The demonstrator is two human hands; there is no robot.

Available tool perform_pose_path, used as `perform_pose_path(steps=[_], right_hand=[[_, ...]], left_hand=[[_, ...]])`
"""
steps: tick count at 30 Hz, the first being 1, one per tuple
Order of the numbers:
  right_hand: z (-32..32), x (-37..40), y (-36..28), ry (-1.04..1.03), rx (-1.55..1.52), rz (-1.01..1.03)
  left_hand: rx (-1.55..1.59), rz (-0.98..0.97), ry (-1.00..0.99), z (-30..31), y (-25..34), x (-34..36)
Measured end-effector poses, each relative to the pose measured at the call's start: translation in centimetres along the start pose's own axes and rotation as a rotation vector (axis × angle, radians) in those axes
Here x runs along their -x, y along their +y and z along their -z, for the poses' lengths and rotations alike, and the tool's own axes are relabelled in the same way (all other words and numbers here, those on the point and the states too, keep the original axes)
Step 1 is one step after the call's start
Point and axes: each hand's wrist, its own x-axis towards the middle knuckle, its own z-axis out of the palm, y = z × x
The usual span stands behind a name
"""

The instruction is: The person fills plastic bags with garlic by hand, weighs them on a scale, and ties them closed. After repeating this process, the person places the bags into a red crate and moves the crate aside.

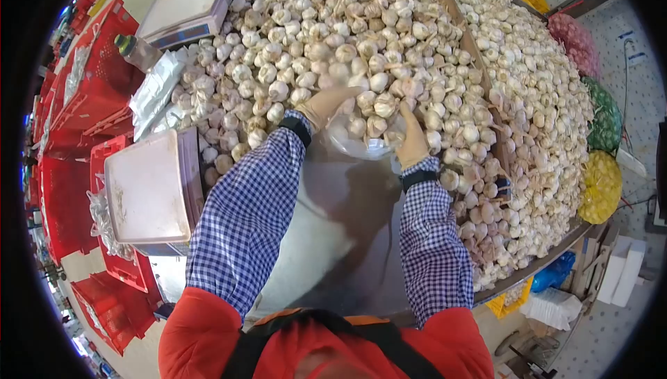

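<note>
1. Find the clear plastic bag (354,147) in the middle, at the near edge of the garlic heap (306,11), beside the metal table (326,240), with garlic bulbs (376,126) seemingly inside.
2. Flanking it with left hand (329,106) and right hand (414,137), apart from each other; cannot tell whether clamped on the film.
3. Judge the film thin, limp, slippery and easily torn; expect most weight from the firm, papery-skinned bulbs.
4. Best gripped by opposite sides of the rim, supported underneath.
</note>
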Motion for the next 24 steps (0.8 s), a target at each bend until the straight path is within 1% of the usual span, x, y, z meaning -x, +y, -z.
perform_pose_path(steps=[1,2,3,5,6,7,8,9,10,11,12,13,14,15,17,18,19,21,23,24], right_hand=[[-0.3,0.0,0.8,-0.005,0.004,-0.004],[-0.9,0.2,1.4,-0.048,-0.195,-0.020],[-1.0,0.9,0.3,-0.093,-0.398,-0.041],[-0.1,3.1,-2.1,-0.091,-0.442,-0.010],[1.1,4.4,-4.8,-0.055,-0.630,-0.114],[2.1,5.6,-7.2,-0.013,-0.816,-0.218],[2.4,6.5,-9.3,0.068,-1.043,-0.337],[2.7,7.9,-9.5,0.062,-1.038,-0.338],[3.1,9.3,-9.4,0.072,-0.952,-0.411],[3.3,10.3,-9.4,0.084,-0.865,-0.474],[3.6,10.6,-11.4,0.138,-0.853,-0.440],[3.9,11.0,-12.9,0.130,-0.851,-0.429],[3.9,11.3,-14.3,0.070,-0.835,-0.392],[3.7,11.5,-15.9,0.006,-0.820,-0.353],[2.4,10.6,-19.7,-0.031,-0.828,-0.301],[1.4,9.8,-21.8,-0.052,-0.835,-0.263],[0.2,9.2,-24.0,-0.082,-0.843,-0.246],[-2.4,7.8,-28.0,-0.088,-0.819,-0.036],[-6.4,5.9,-29.9,-0.137,-0.823,0.013],[-9.1,4.7,-30.1,-0.181,-0.889,0.026]], left_hand=[[0.021,-0.103,-0.096,-0.6,0.1,0.7],[0.038,-0.207,-0.191,-1.0,0.4,1.7],[0.040,-0.200,-0.189,-1.3,0.3,2.9],[-0.087,-0.195,-0.239,-1.6,0.0,5.5],[-0.191,-0.234,-0.187,-1.8,0.6,8.0],[-0.187,-0.230,-0.183,-0.5,-0.2,8.9],[-0.278,-0.369,-0.077,1.6,-1.4,9.3],[-0.365,-0.506,0.030,2.5,-2.3,10.1],[0.240,-0.214,0.090,0.8,-1.0,13.0],[0.246,-0.224,0.091,1.0,-1.3,14.9],[0.340,-0.286,0.147,1.7,-1.1,17.0],[0.433,-0.346,0.206,2.2,-1.0,19.1],[0.464,-0.372,0.325,2.4,-1.1,21.0],[0.466,-0.388,0.337,3.2,-0.6,22.6],[0.577,-0.531,0.400,5.4,-0.1,26.4],[0.638,-0.515,0.617,4.7,2.6,29.4],[0.640,-0.535,0.647,6.6,2.9,31.8],[0.328,-0.851,0.634,11.4,3.2,36.9],[0.197,-0.987,0.868,12.1,4.9,41.5],[0.123,-1.019,0.932,13.5,4.6,42.8]])
